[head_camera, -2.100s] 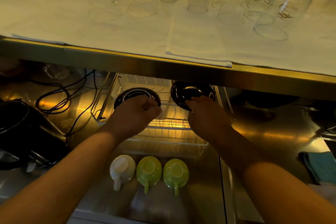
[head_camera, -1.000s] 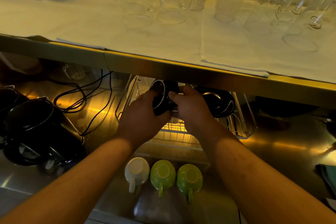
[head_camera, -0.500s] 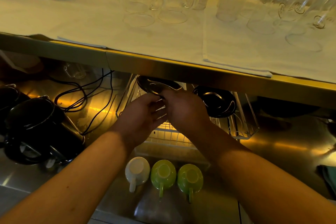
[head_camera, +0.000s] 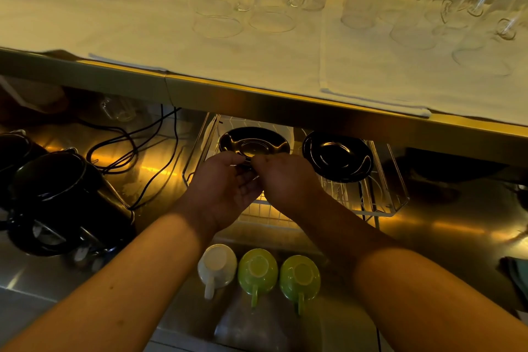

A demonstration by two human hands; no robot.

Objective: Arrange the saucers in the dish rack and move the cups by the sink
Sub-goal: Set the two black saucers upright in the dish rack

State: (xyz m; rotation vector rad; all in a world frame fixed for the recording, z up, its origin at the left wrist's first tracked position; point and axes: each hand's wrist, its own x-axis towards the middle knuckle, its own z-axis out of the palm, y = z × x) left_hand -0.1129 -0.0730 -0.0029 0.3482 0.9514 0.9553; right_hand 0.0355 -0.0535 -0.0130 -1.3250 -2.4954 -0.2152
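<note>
Two black saucers stand tilted in the wire dish rack (head_camera: 394, 203) under the shelf. The left saucer (head_camera: 254, 141) faces me; my left hand (head_camera: 225, 188) and my right hand (head_camera: 285, 180) both pinch its near rim with their fingertips. The right saucer (head_camera: 338, 158) leans in the rack on its own, untouched. In front of the rack a white cup (head_camera: 217, 266) and two green cups (head_camera: 258, 270) (head_camera: 300, 276) sit upside down in a row, handles toward me.
A steel shelf (head_camera: 257, 103) overhangs the rack's far part, covered by a white towel with several upturned glasses (head_camera: 223, 3). A black kettle (head_camera: 57, 203) and loose cables (head_camera: 143, 151) lie left. A teal cloth (head_camera: 517, 274) is at the right edge.
The left saucer went from edge-on between my hands to tilted back and facing me in the rack. My hands dropped to its near rim. The right saucer stayed put.
</note>
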